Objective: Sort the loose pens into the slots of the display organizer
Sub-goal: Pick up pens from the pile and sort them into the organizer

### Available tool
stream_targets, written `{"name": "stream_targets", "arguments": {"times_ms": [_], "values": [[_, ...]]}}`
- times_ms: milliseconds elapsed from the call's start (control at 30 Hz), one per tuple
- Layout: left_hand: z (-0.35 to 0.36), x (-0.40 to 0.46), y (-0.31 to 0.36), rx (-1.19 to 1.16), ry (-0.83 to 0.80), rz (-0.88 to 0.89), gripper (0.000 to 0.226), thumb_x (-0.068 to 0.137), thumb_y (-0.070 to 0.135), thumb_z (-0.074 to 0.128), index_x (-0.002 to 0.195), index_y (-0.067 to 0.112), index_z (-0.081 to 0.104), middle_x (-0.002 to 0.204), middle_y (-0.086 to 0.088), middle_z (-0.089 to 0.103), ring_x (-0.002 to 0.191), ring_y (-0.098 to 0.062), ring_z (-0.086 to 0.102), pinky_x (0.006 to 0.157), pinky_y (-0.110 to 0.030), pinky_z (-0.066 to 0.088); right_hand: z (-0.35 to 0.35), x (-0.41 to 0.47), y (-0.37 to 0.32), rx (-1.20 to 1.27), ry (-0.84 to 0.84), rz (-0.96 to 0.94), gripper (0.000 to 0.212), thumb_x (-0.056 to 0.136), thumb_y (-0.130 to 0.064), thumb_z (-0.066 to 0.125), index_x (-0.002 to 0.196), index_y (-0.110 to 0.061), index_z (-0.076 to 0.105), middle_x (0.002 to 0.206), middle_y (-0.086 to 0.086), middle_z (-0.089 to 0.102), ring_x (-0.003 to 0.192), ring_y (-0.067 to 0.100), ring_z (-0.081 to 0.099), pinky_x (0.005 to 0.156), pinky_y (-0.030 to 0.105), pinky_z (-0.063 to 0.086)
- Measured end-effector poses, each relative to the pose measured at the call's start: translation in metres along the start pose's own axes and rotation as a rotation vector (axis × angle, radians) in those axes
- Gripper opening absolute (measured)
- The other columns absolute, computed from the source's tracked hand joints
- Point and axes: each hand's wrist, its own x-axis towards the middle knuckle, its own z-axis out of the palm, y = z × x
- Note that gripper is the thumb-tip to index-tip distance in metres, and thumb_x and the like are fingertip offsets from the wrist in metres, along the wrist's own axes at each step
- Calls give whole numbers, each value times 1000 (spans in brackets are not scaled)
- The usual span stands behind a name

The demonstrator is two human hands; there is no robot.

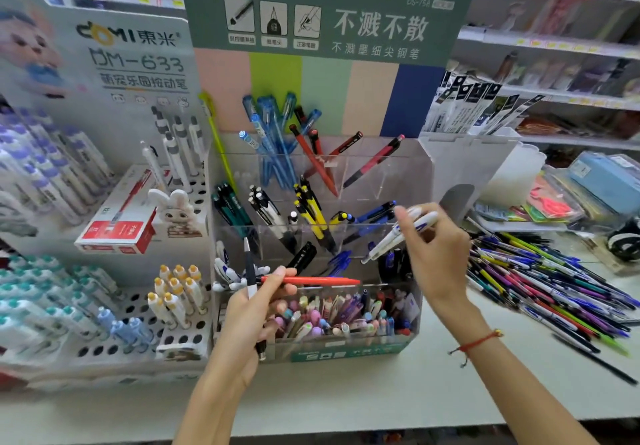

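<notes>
White pens [401, 237] pinched in right hand [437, 250] — orange pen [311, 281] in the left hand [252, 309].
Light, stiff, slick barrels: fingers grip mid-barrel; organizer [424, 181] slots at twelve o'clock, loose pens [550, 289] at three.

A clear tiered organizer [412, 181] stands at centre, slots part-filled with upright pens. Loose pens [540, 282] lie heaped at its 3 o'clock.

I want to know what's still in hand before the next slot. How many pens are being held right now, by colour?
Red/orange pen, left hand: 1
Black-and-white pen, left hand: 1
White-and-blue pens, right hand: 2
Total: 4
</notes>
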Motion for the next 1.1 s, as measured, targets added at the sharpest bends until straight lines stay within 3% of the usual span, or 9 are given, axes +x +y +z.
{"name": "stream_targets", "arguments": {"times_ms": [133, 300, 433, 567, 633, 700, 833, 933, 1100], "values": [[-1, -1, 5, -49, 5, 3, 22, 92, 23, 58, 99, 8, 73, 70, 0, 63, 50, -4, 42, 32, -11, 21, 22, -11, 18, -247, -237, -63, 34, 84, -49, 64, 73, -16, 61, 52, -3, 50, 49, 15, 47, 45, 25, 36], [-5, -1, 5, -113, -2, -15, 24, 94, 22, 55, 104, 5, 70, 65, 2, 62, 45, -2, 42, 30, -11, 20, 13, -8, 16, -225, -229, 8, 29, 82, -45, 69, 98, -20, 70, 55, -5, 51, 51, 9, 49, 49, 22, 40], [-2, -3, 6, -234, -26, -12, 30, 86, 26, 59, 105, 5, 69, 66, 1, 60, 45, -3, 42, 28, -11, 21, -2, -10, -8, -71, -203, 44, 18, 85, -42, 66, 93, -26, 68, 56, -5, 53, 52, 12, 51, 51, 27, 44], [8, -7, 11, -347, -70, 3, 33, 83, 27, 59, 107, 7, 68, 67, 1, 59, 46, -3, 43, 30, -11, 21, -4, -16, -34, 181, -505, 311, 23, 87, -46, 58, 105, -31, 61, 85, -8, 64, 78, 11, 62, 69, 24, 51], [12, -9, 14, -271, -67, 46, 30, 88, 27, 57, 106, 7, 69, 66, 2, 59, 46, -3, 42, 31, -12, 21, -5, -21, -37, 17, -572, 168, 39, 85, -56, 55, 117, -35, 58, 108, -14, 60, 103, 4, 54, 85, 21, 44], [17, -10, 17, -121, -56, 116, 27, 91, 28, 56, 103, 9, 71, 66, 3, 59, 47, -3, 41, 33, -12, 21, -6, -25, -40, -283, -485, -190, 42, 83, -53, 64, 119, -32, 63, 116, -12, 58, 113, 7, 45, 89, 25, 36], [24, -11, 28, 68, -82, 204, 25, 90, 34, 58, 90, 17, 77, 67, -4, 59, 48, -7, 39, 37, -13, 26, 2, -28, -47, -403, -463, -525, 24, 74, -32, 80, 97, -24, 75, 94, -6, 63, 85, 15, 52, 64, 25, 42], [24, -8, 34, 122, -63, 226, 26, 91, 40, 54, 96, 23, 74, 69, 4, 65, 48, -3, 47, 39, -9, 31, 5, -12, -50, -296, -501, -413, 19, 84, -24, 71, 102, -19, 74, 82, -8, 61, 73, 9, 49, 58, 23, 46], [12, 3, 31, 63, 8, 101, 34, 97, 47, 40, 104, 21, 61, 64, 8, 50, 47, -3, 40, 36, -14, 25, 8, 49, -68, 99, -326, -120, 27, 89, -16, 66, 116, -15, 64, 93, -9, 69, 77, -2, 65, 76, 15, 53]]}}
